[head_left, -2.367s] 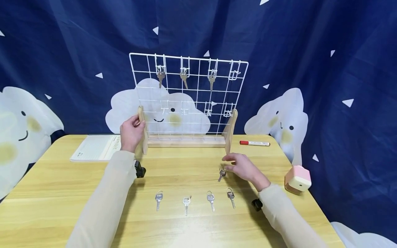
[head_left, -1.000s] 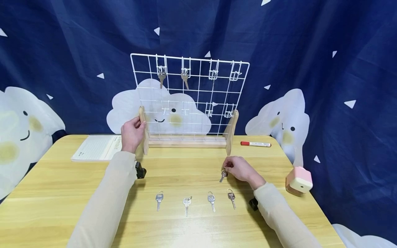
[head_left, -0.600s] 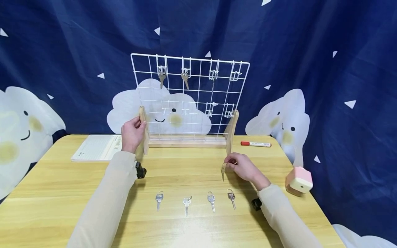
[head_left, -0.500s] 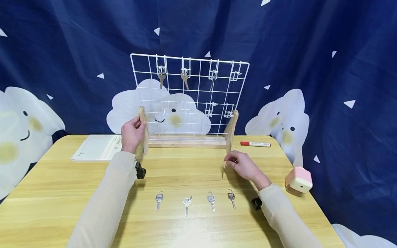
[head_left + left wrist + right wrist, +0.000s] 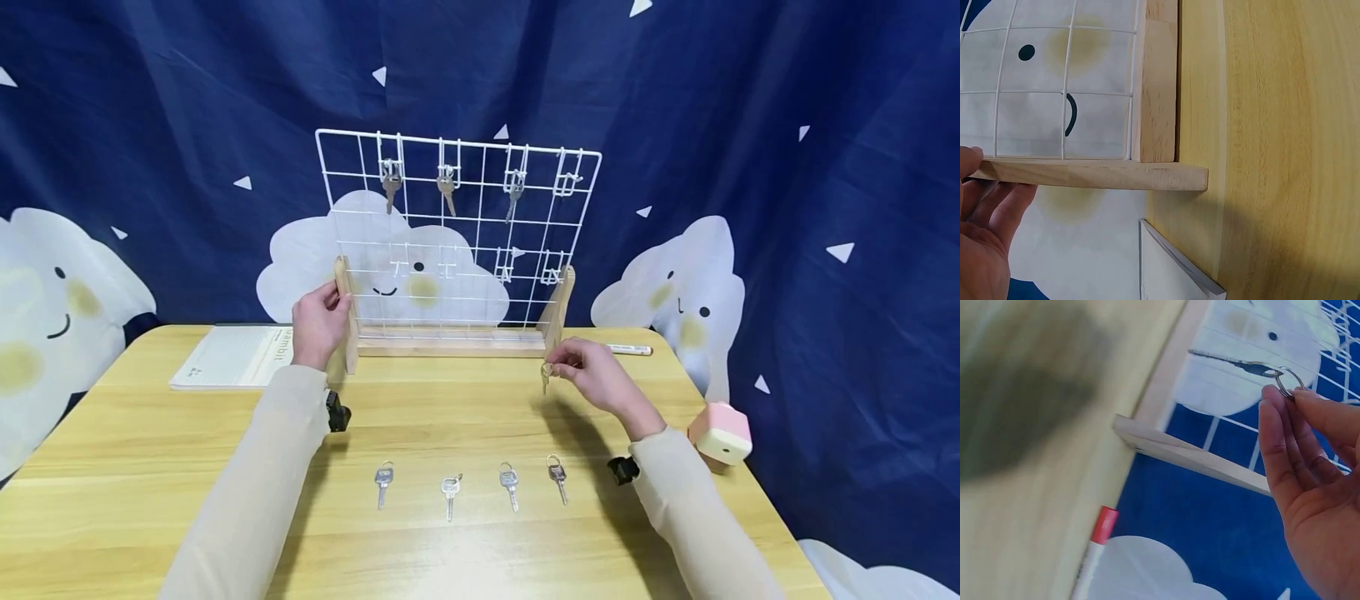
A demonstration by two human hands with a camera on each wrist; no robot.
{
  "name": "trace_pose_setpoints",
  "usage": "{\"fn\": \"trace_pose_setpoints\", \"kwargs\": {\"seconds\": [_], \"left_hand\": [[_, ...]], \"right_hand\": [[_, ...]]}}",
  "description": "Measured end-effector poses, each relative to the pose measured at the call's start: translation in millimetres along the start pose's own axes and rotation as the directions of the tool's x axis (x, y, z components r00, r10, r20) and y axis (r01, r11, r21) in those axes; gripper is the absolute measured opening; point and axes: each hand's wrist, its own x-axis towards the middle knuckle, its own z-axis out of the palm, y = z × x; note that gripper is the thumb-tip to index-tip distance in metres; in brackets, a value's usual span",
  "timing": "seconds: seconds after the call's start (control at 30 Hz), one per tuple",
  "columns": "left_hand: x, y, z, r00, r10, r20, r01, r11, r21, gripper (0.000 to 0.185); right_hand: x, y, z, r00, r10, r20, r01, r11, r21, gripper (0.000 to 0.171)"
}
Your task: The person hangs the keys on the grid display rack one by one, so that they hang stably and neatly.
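A white wire grid rack (image 5: 457, 237) on wooden feet stands at the table's back. Three keys hang from its top hooks: one (image 5: 389, 187), a second (image 5: 446, 188) and a third (image 5: 513, 188). My left hand (image 5: 333, 305) grips the rack's left wooden post (image 5: 1091, 175), with the thumb and fingers (image 5: 991, 215) either side of it. My right hand (image 5: 555, 367) pinches the ring (image 5: 1288, 379) of a silver key (image 5: 545, 379), which dangles above the table just in front of the right post (image 5: 558, 312). In the right wrist view the key (image 5: 1241, 364) points away from my fingertips (image 5: 1275, 409).
Several loose keys (image 5: 450, 492) lie in a row near the table's front. A notebook (image 5: 232, 354) lies at the back left. A red-capped marker (image 5: 633, 350) lies behind my right hand, and a pink box (image 5: 720, 433) sits at the right edge. One top hook (image 5: 567, 179) and the lower hooks are bare.
My right hand has picked the key up off the table and carried it up and back toward the rack's right post. The left hand has stayed on the left post.
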Motion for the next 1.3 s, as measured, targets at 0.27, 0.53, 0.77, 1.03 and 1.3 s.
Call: {"fn": "trace_pose_setpoints", "kwargs": {"seconds": [0.27, 0.53, 0.77, 1.03, 1.3], "left_hand": [[-1.0, 0.5, -1.5, 1.000, 0.005, 0.005, -0.005, 1.000, -0.010, 0.041], [-5.0, -2.5, -2.6, 1.000, -0.007, 0.008, 0.007, 1.000, -0.005, 0.041], [-4.7, -2.2, -1.2, 1.000, -0.001, 0.022, 0.001, 1.000, -0.015, 0.042], [-4.6, -0.9, -1.3, 1.000, 0.006, 0.014, -0.006, 1.000, 0.016, 0.041], [-3.1, -1.2, -0.3, 1.000, -0.011, 0.019, 0.011, 1.000, 0.002, 0.041]], "right_hand": [[9, -17, -21, 0.998, -0.025, -0.051, 0.025, 1.000, 0.001, 0.006], [16, -35, -34, 0.994, -0.031, -0.104, 0.035, 0.999, 0.035, 0.006], [19, -52, -58, 0.988, -0.043, -0.150, 0.063, 0.990, 0.130, 0.009], [30, -72, -79, 0.977, -0.075, -0.197, 0.092, 0.993, 0.077, 0.008], [43, -80, -90, 0.961, -0.078, -0.265, 0.099, 0.993, 0.066, 0.008]]}}
